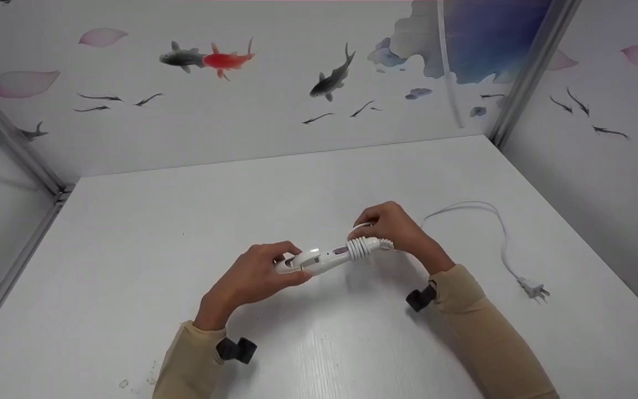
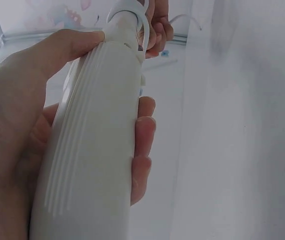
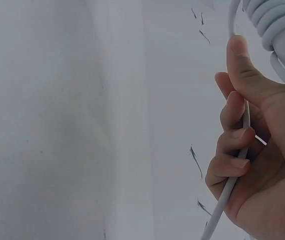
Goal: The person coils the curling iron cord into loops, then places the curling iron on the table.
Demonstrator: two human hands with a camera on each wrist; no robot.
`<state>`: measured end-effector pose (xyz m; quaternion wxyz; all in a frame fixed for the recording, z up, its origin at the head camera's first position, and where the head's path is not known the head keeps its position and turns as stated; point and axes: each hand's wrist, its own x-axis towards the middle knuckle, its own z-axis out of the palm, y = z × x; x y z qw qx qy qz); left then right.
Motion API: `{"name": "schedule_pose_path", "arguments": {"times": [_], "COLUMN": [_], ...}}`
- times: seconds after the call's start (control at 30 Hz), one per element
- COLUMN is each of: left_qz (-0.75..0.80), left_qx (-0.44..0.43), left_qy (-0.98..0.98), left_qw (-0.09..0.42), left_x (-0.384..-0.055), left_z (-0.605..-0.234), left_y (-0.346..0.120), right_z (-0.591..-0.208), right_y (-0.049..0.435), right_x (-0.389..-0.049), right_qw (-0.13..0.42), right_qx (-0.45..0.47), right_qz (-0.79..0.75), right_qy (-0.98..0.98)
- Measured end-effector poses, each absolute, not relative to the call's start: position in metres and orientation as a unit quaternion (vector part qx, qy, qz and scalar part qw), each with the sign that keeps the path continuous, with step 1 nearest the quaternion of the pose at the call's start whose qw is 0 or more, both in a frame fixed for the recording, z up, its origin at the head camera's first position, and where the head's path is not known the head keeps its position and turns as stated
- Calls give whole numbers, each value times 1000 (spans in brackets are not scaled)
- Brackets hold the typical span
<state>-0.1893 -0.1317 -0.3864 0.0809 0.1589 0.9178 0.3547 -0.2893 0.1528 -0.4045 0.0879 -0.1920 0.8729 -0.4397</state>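
Note:
A white corded appliance, which looks like a hair curling iron (image 1: 325, 262), is held above the white table, with its cord end to the right. My left hand (image 1: 252, 272) grips its left part, the thumb along the near side. In the left wrist view fingers wrap round its smooth, ribbed body (image 2: 95, 140). Several turns of white power cord (image 1: 358, 249) are wound round the right end. Beside them my right hand (image 1: 396, 226) holds the cord; in the right wrist view its curled fingers close round the cord (image 3: 226, 196). The appliance's left end is partly hidden by my left hand.
The loose cord (image 1: 495, 208) runs from my right hand across the table (image 1: 186, 210) to a two-pin plug (image 1: 534, 288) at the right. Behind the table stands a wall (image 1: 274, 122) painted with fish; side panels flank it.

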Motion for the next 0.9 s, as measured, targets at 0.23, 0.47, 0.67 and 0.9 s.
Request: {"name": "schedule_pose_path", "arguments": {"times": [0.23,0.47,0.67,0.9], "left_qz": [346,324,321,322], "left_qx": [167,151,130,79], "left_qy": [919,930,935,942], "left_qw": [82,86,78,56], "left_x": [-189,-189,-189,-188], "left_z": [-387,-390,-390,-389], "left_y": [-131,-128,-127,-125], "right_z": [-398,-389,-379,-372], "right_y": [155,147,139,135], "right_x": [-285,-276,-266,-259], "right_qw": [81,73,52,31], "right_qx": [-221,-226,-225,-238], "right_qz": [-449,-443,-438,-429], "right_qy": [862,864,869,871]}}
